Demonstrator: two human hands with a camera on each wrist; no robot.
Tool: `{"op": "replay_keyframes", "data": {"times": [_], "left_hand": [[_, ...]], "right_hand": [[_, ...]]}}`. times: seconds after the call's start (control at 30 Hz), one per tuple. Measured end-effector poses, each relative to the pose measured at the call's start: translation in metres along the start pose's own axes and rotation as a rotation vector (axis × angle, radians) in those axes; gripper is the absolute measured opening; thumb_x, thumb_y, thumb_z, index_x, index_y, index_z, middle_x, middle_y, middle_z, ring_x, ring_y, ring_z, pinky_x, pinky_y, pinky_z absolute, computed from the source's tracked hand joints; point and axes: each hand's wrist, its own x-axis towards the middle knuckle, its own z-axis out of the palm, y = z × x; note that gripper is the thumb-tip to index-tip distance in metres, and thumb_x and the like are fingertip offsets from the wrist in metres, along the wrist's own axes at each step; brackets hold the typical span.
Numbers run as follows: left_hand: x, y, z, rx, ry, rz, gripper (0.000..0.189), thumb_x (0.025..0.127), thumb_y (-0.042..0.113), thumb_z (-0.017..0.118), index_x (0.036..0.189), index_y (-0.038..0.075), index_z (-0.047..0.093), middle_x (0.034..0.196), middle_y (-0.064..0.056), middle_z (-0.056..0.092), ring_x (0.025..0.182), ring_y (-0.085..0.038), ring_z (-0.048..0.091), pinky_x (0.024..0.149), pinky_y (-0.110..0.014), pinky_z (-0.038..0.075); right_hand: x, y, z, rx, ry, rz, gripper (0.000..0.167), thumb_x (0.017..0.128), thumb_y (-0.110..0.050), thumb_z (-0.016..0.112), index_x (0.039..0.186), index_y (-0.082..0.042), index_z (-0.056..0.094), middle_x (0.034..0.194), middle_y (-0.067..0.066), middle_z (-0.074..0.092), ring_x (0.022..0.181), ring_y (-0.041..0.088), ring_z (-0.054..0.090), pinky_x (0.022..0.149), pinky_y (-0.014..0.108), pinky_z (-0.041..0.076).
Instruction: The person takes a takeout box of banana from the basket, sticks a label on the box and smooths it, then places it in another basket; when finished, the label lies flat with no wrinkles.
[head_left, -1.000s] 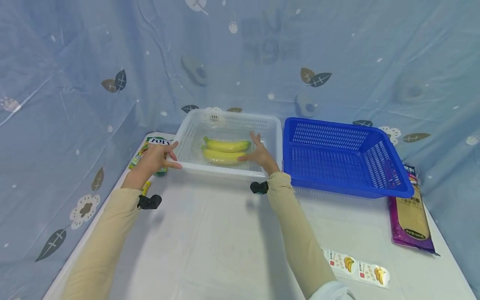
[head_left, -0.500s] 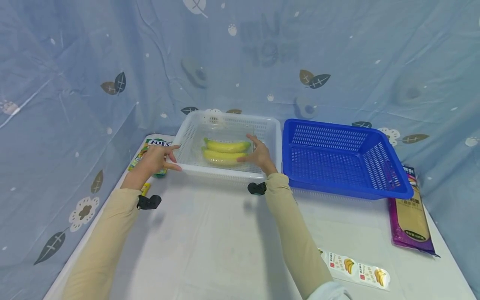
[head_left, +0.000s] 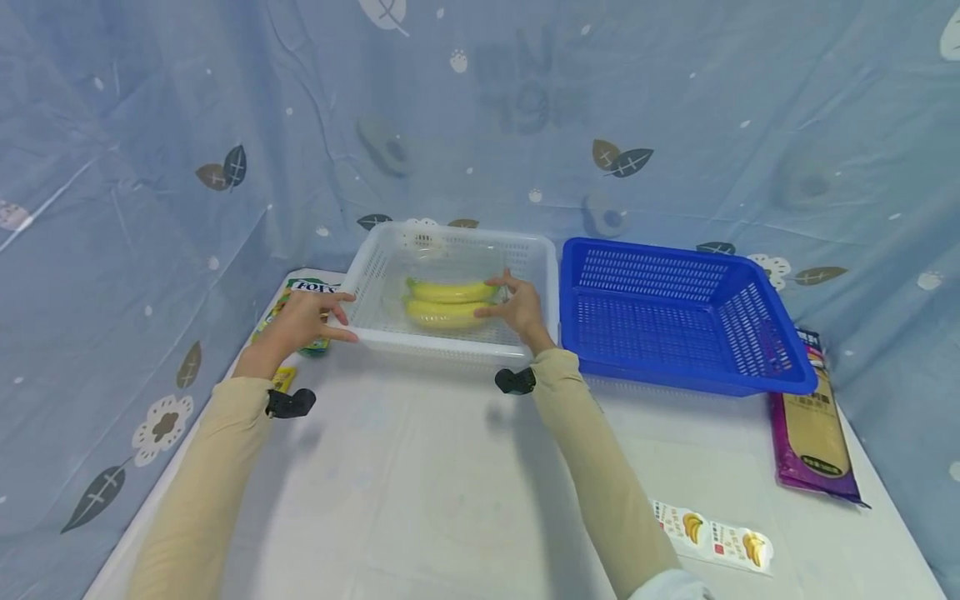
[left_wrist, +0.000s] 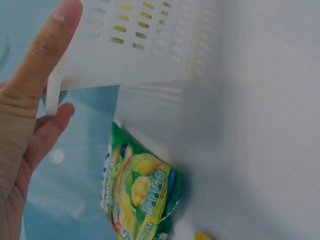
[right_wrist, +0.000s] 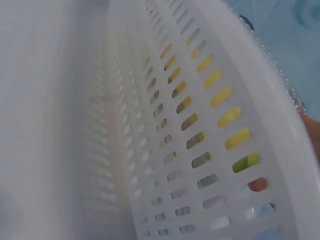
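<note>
In the head view a white plastic basket (head_left: 442, 342) holds two bananas (head_left: 450, 304) under shiny clear wrap. My left hand (head_left: 306, 321) grips the basket's left rim; in the left wrist view the thumb (left_wrist: 47, 45) lies on one side of the rim and the fingers on the other. Inside the basket my right hand (head_left: 521, 312) holds the right end of the bananas between thumb and forefinger. The right wrist view looks through the basket's slotted wall (right_wrist: 195, 135), with yellow peel and a fingertip showing behind it. Most of the right hand is hidden there.
A blue basket (head_left: 682, 383) stands against the white basket's right side. A purple and tan packet (head_left: 813, 433) lies at far right. Banana-printed labels (head_left: 716, 537) lie near the front right. A green FOX'S bag (left_wrist: 137, 185) sits by the left hand, near a small yellow item (head_left: 283, 379).
My right thumb and forefinger have drawn closer together around the end of the bananas. The left hand stays at the basket's rim. The head view has shifted slightly.
</note>
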Motion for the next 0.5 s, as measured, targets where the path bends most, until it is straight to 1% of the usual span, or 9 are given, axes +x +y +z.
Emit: {"op": "replay_keyframes", "data": {"times": [0.03, 0.13, 0.23, 0.33, 0.4, 0.5], "left_hand": [[-0.0002, -0.0006, 0.0005, -0.004, 0.003, -0.002, 0.026, 0.066, 0.026, 0.087, 0.076, 0.007, 0.073, 0.121, -0.016, 0.064, 0.067, -0.021, 0.050, 0.060, -0.030, 0.040], [0.0002, 0.0002, 0.0012, 0.004, 0.009, 0.005, 0.026, 0.066, 0.027, 0.087, 0.075, 0.007, 0.073, 0.120, -0.016, 0.065, 0.063, -0.018, 0.047, 0.057, -0.028, 0.039], [0.0010, 0.0015, 0.0022, 0.015, 0.019, 0.006, 0.028, 0.067, 0.028, 0.086, 0.079, 0.005, 0.073, 0.118, -0.018, 0.066, 0.053, -0.016, 0.036, 0.051, -0.026, 0.034], [-0.0001, 0.0025, 0.0037, 0.011, 0.041, -0.005, 0.030, 0.068, 0.028, 0.085, 0.081, 0.003, 0.073, 0.121, -0.018, 0.064, 0.049, -0.014, 0.027, 0.048, -0.025, 0.030], [-0.0016, 0.0025, 0.0051, -0.009, 0.058, -0.022, 0.030, 0.067, 0.026, 0.084, 0.081, 0.002, 0.072, 0.124, -0.019, 0.062, 0.048, -0.013, 0.026, 0.047, -0.024, 0.029], [-0.0034, 0.0027, 0.0066, -0.023, 0.079, -0.014, 0.028, 0.067, 0.024, 0.085, 0.078, 0.001, 0.072, 0.129, -0.020, 0.058, 0.047, -0.013, 0.025, 0.045, -0.024, 0.027]], "right_hand": [[-0.0012, -0.0007, -0.0001, 0.006, 0.009, 0.011, 0.057, 0.067, -0.006, 0.086, 0.120, -0.007, 0.066, 0.153, 0.004, 0.030, 0.143, 0.026, 0.023, 0.115, 0.037, 0.020], [-0.0046, -0.0015, -0.0021, 0.040, 0.043, 0.066, 0.052, 0.068, -0.005, 0.086, 0.116, -0.006, 0.067, 0.153, 0.001, 0.030, 0.142, 0.026, 0.024, 0.114, 0.037, 0.023], [-0.0077, -0.0022, -0.0057, 0.076, 0.085, 0.117, 0.047, 0.067, -0.005, 0.086, 0.111, -0.004, 0.069, 0.152, -0.002, 0.033, 0.142, 0.027, 0.024, 0.112, 0.037, 0.027], [-0.0092, -0.0032, -0.0079, 0.094, 0.101, 0.129, 0.044, 0.067, -0.005, 0.086, 0.107, -0.002, 0.070, 0.151, -0.001, 0.035, 0.142, 0.027, 0.025, 0.112, 0.035, 0.028], [-0.0094, -0.0037, -0.0083, 0.098, 0.101, 0.131, 0.042, 0.067, -0.005, 0.086, 0.105, -0.001, 0.070, 0.150, -0.001, 0.034, 0.141, 0.026, 0.026, 0.112, 0.035, 0.028], [-0.0099, -0.0041, -0.0082, 0.094, 0.114, 0.129, 0.039, 0.066, -0.005, 0.087, 0.101, -0.001, 0.070, 0.149, -0.001, 0.036, 0.140, 0.025, 0.029, 0.112, 0.034, 0.028]]}}
